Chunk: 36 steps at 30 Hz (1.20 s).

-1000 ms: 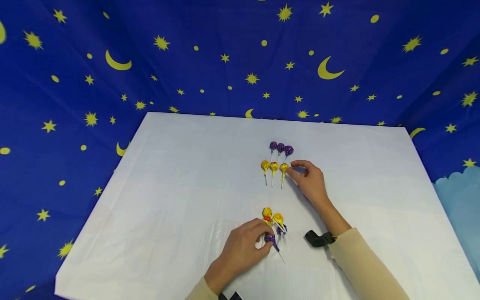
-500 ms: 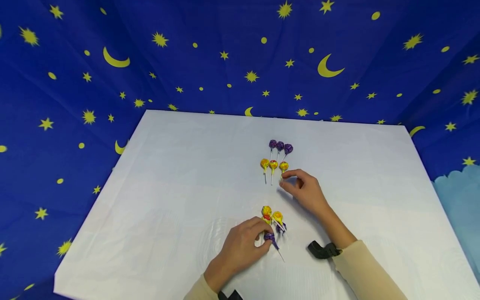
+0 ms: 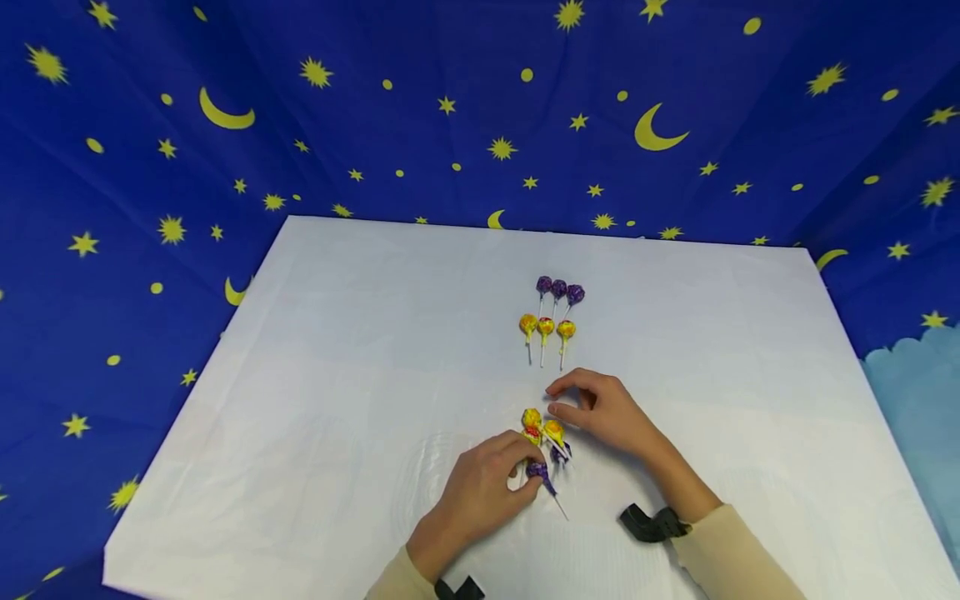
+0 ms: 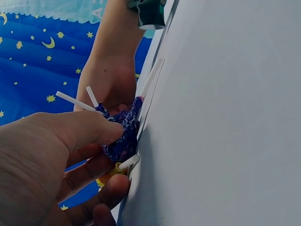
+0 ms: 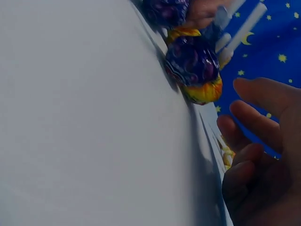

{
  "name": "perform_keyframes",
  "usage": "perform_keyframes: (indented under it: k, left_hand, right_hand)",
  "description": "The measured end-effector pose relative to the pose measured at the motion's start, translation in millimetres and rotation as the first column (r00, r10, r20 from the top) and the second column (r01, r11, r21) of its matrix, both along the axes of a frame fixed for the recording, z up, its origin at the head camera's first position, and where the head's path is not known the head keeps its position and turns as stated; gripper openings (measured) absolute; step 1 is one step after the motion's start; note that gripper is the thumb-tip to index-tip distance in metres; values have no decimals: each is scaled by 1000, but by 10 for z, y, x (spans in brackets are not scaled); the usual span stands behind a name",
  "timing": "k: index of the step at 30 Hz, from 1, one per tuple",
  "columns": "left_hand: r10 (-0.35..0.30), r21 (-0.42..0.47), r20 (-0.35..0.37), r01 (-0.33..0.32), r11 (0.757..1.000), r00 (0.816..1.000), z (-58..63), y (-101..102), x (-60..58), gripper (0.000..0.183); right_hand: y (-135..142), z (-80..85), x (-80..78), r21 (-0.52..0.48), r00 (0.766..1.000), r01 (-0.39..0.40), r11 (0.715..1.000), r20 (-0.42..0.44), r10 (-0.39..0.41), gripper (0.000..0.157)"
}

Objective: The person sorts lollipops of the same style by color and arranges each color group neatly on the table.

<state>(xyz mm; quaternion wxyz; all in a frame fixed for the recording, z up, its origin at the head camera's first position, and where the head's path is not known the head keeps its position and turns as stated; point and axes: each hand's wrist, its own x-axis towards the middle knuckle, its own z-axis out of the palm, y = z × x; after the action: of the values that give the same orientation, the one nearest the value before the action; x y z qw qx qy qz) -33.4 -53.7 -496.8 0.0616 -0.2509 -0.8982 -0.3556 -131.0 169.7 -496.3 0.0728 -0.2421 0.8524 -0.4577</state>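
Observation:
My left hand (image 3: 480,483) pinches a purple-wrapped lollipop (image 3: 538,472) by its head, its stick slanting toward the table's front. In the left wrist view the thumb presses on that purple wrapper (image 4: 123,139). Just beyond lie yellow lollipops (image 3: 554,431) and another purple lollipop (image 3: 560,453), bunched together. My right hand (image 3: 607,411) hovers to the right of this bunch, thumb and forefinger apart, holding nothing. In the right wrist view its fingers stand beside a purple lollipop (image 5: 193,61), not touching it.
Farther back on the white table (image 3: 360,333), three purple lollipops (image 3: 558,288) form a row. Three yellow lollipops (image 3: 546,326) lie in a row in front of them, sticks toward me. A blue star-patterned cloth (image 3: 420,108) hangs behind the table.
My right hand has left the right-hand yellow lollipop of the front row and come back toward the bunch. The left hand keeps its hold on the purple lollipop, almost still.

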Motion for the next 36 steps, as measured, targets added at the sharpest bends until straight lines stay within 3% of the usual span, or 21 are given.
perform_keyframes:
  k: [4, 7, 17, 24, 36]
  left_hand:
    - [-1, -2, 9, 1, 1000, 1000, -1, -7, 3, 20]
    - [5, -4, 28, -5, 1000, 1000, 1, -9, 6, 19]
    - [13, -8, 31, -13, 1000, 999, 5, -9, 3, 19]
    - [14, 3, 39, -14, 1000, 999, -6, -6, 6, 18]
    - [17, 27, 37, -18, 999, 999, -17, -5, 16, 20]
  right_hand:
    - [8, -28, 63, -24, 1000, -25, 999, 10, 26, 17]
    - [-16, 58, 119, -30, 999, -50, 998, 15, 51, 17]
    - [-12, 29, 180, 66, 990, -135, 989, -23, 137, 19]
    - [69, -11, 194, 77, 994, -107, 991, 1, 107, 16]
    - [133, -19, 253, -9, 999, -43, 999, -3, 43, 19]
